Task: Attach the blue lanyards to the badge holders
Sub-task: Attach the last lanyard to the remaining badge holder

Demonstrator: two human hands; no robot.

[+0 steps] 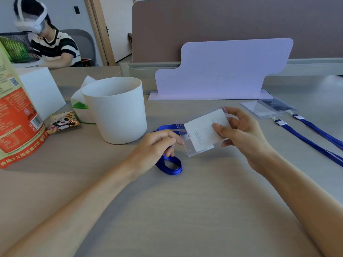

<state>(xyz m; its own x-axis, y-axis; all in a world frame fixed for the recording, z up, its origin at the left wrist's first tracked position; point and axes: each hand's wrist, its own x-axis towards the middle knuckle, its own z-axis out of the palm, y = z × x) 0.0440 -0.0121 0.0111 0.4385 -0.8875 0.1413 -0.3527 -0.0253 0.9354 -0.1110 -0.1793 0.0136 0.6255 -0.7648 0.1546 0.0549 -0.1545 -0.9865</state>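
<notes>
Pale wood-grain tabletop [185,210] fills the lower frame, and we see two bare forearms reaching in from the bottom corners toward the centre. Our left hand [157,145] is curled nearly closed, thumb and forefinger pinched together at the near-left edge of the badge holder [202,132], with a blue lanyard [169,165] running under the fingers. That strap loops on the tabletop just below the hand, and another stretch of it shows behind the holder's upper-left corner. Whether the pinch has the lanyard's clip in it we cannot tell.

Our right hand [239,134] is partly open, thumb pressed on the front of the white card inside the clear holder, fingers wrapped behind its right end. The holder is lifted off the tabletop, tilted, its long axis running from lower left up to upper right, the punched end toward the left hand.

Left of centre stands a white tub [118,112], with a tissue pack [81,101] and a panda snack packet [63,122] just beside it, and a red food bag [16,123] at the left edge. At the right, two more badge holders [267,108] lie flat with blue lanyards [311,138] clipped on, trailing toward the lower right. Farther back stands a lilac board [222,71], then a brown partition [232,21]. In the upper left a person in a striped shirt [55,47] sits wearing a headset.
</notes>
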